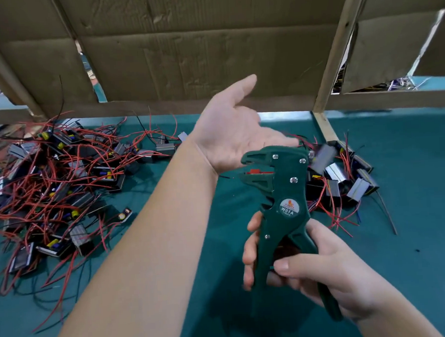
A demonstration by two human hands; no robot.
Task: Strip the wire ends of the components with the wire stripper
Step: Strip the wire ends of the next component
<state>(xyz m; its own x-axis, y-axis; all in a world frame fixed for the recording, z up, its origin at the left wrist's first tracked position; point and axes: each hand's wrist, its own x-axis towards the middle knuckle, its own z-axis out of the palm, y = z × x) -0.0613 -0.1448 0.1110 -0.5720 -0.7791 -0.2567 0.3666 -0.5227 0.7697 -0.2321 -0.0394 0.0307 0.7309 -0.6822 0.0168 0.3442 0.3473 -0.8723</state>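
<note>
Components [54,182] with red and black leads lie in a loose, tangled heap on the left of the green bench mat [409,158], small boards and silver-faced blocks knotted together by their wires. A smaller heap of the same parts [343,177] sits on the right, partly hidden behind the tool. The wire stripper [282,191], dark green and marked W01A on a round label, is held upright above the mat between the two heaps, its head turned to the left and its jaws parted, with a red piece showing between them. The right hand [324,271] grasps it by the handles, fingers wrapped round the front one and thumb laid across. The left hand [235,134] is raised over the mat with the palm up and thumb lifted, relaxed and holding nothing; its fingertips are lost behind the stripper's head. The left forearm crosses the middle of the view and covers part of the mat. Behind the bench stands a cardboard panel [197,53] fixed to a wooden post [336,49] and a wooden rail [161,108]; gaps in it show only blurred clutter.
</note>
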